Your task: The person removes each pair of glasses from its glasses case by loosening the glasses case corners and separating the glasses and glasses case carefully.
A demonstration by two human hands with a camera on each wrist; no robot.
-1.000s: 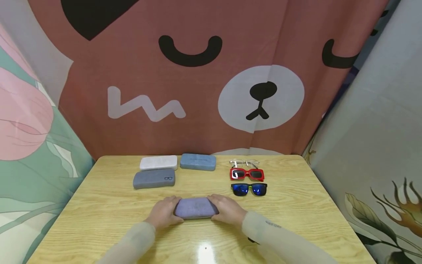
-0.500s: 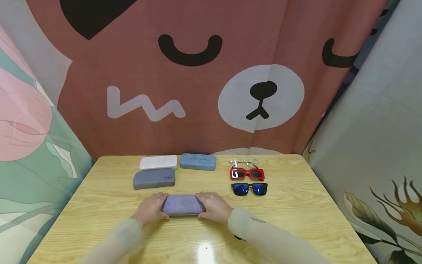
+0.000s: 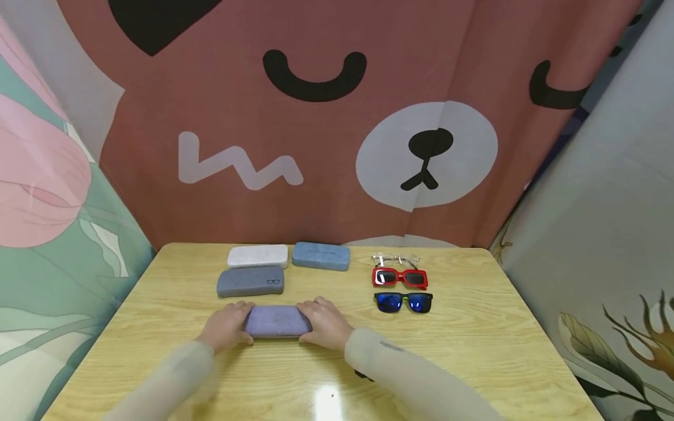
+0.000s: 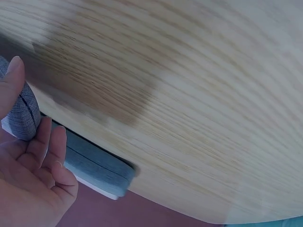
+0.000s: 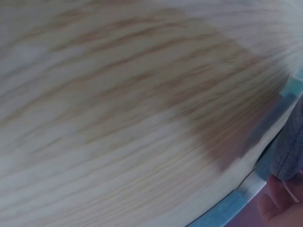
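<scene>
A purple glasses case (image 3: 278,321) lies lengthwise between my hands near the middle of the table. My left hand (image 3: 225,327) grips its left end, thumb on the near side and fingers on the far side. On the opposite end, my right hand (image 3: 327,324) holds it the same way. The left wrist view shows the case's rounded end and dark seam between thumb and fingers, with the grey case (image 4: 97,163) behind. Only part of the right hand (image 5: 284,203) and the case (image 5: 288,146) show at the right wrist view's edge.
Behind the held case are a grey case (image 3: 250,283), a white case (image 3: 258,256) and a blue case (image 3: 321,256). To the right stand clear glasses (image 3: 395,260), red sunglasses (image 3: 400,278) and blue-lensed sunglasses (image 3: 403,303). A small dark thing (image 3: 363,376) peeks out beside the right sleeve.
Both hands have carried the purple case leftward and slightly away from me, closer to the grey case. The head view has shifted a little; the other cases and the glasses have stayed put.
</scene>
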